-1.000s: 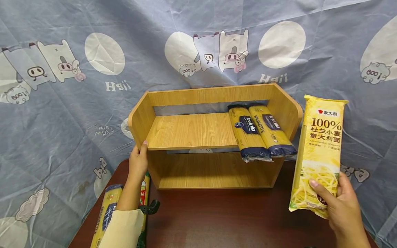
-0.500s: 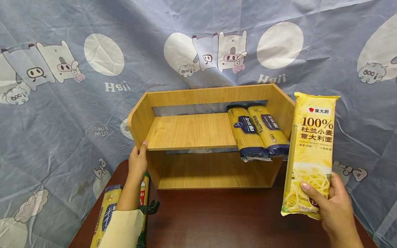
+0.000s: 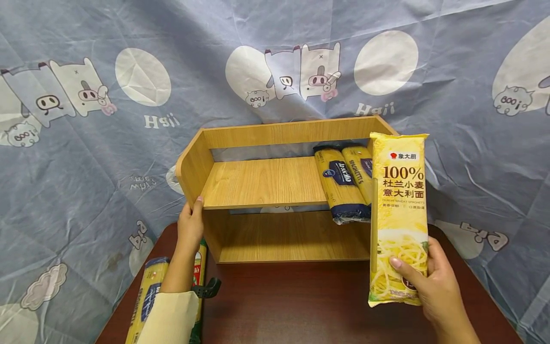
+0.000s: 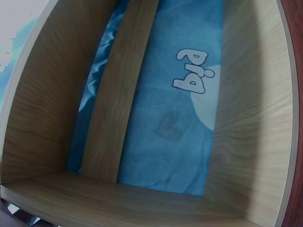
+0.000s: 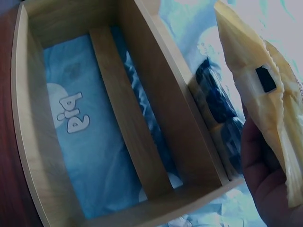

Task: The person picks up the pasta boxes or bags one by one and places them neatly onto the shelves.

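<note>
My right hand [image 3: 438,282] grips a yellow packet of spaghetti [image 3: 397,220] near its lower end, thumb across the front. The packet stands nearly upright before the right end of a wooden two-tier shelf [image 3: 262,181], hiding its right side panel. In the right wrist view the seamed back of the spaghetti packet [image 5: 265,85] shows beside my curled fingers [image 5: 258,161]. My left hand [image 3: 191,224] holds the shelf's left side at the upper board's front edge, thumb over that edge. Two blue-ended spaghetti packets lie on the upper board; the left one [image 3: 341,184] shows more fully.
On the dark red table [image 3: 292,301], a blue-ended spaghetti packet [image 3: 148,291] and a green-and-red packet [image 3: 199,277] lie at the left, partly behind my left arm. A patterned blue-grey cloth [image 3: 206,81] hangs behind the shelf.
My right hand has carried the yellow spaghetti packet leftward, from beside the shelf to in front of its right end. It now covers part of the right blue-ended packet. My left hand stays put.
</note>
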Action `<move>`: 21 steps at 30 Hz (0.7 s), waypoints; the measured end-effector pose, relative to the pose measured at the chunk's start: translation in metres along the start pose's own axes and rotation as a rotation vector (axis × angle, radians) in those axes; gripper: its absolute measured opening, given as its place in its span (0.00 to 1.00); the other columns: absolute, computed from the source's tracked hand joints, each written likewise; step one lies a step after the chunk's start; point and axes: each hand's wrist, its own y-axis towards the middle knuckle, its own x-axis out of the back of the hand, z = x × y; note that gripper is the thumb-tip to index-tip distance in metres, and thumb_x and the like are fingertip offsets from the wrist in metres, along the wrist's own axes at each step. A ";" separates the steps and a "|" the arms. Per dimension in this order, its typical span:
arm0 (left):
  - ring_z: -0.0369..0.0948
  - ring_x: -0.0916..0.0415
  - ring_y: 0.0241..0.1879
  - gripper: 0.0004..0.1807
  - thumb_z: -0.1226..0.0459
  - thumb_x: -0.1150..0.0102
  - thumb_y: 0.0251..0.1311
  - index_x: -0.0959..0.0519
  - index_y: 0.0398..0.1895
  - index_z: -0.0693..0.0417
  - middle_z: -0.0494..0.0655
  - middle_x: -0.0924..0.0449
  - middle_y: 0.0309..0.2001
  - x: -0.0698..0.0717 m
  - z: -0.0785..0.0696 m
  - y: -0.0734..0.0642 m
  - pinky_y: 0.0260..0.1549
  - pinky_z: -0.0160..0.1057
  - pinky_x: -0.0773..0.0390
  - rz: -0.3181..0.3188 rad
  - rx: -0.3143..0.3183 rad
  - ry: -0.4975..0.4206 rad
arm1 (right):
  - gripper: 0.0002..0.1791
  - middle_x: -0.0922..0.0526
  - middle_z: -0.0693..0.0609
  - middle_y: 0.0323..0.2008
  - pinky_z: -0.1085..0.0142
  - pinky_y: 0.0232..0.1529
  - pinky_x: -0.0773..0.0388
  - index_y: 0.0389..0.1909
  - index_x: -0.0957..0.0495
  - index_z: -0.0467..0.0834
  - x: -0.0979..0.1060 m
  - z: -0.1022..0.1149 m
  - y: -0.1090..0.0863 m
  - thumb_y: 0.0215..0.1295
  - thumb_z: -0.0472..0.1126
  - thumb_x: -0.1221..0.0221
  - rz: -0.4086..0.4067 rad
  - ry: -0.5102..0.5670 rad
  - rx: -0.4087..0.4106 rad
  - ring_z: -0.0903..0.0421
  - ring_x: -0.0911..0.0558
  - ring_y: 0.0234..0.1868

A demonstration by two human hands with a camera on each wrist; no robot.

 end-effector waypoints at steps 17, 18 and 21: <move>0.52 0.33 0.67 0.35 0.36 0.56 0.71 0.31 0.72 0.46 0.57 0.28 0.68 0.000 0.001 0.000 0.71 0.54 0.38 -0.009 -0.015 -0.006 | 0.29 0.13 0.54 0.39 0.50 0.22 0.17 0.67 0.41 0.47 -0.031 -0.013 0.000 0.71 0.20 0.54 0.165 -0.015 -0.005 0.51 0.10 0.30; 0.52 0.33 0.67 0.35 0.37 0.56 0.72 0.31 0.72 0.46 0.57 0.28 0.68 0.000 0.001 0.000 0.71 0.54 0.38 -0.008 -0.017 -0.008 | 0.29 0.13 0.53 0.39 0.51 0.21 0.16 0.67 0.41 0.47 -0.032 -0.014 0.001 0.72 0.20 0.55 0.188 -0.005 0.010 0.51 0.10 0.30; 0.52 0.33 0.66 0.35 0.37 0.56 0.72 0.31 0.71 0.47 0.58 0.28 0.67 0.000 0.001 0.000 0.70 0.54 0.38 -0.010 -0.017 -0.010 | 0.29 0.13 0.53 0.40 0.52 0.22 0.16 0.68 0.41 0.45 -0.036 -0.019 0.001 0.72 0.20 0.59 0.246 0.024 0.044 0.51 0.10 0.31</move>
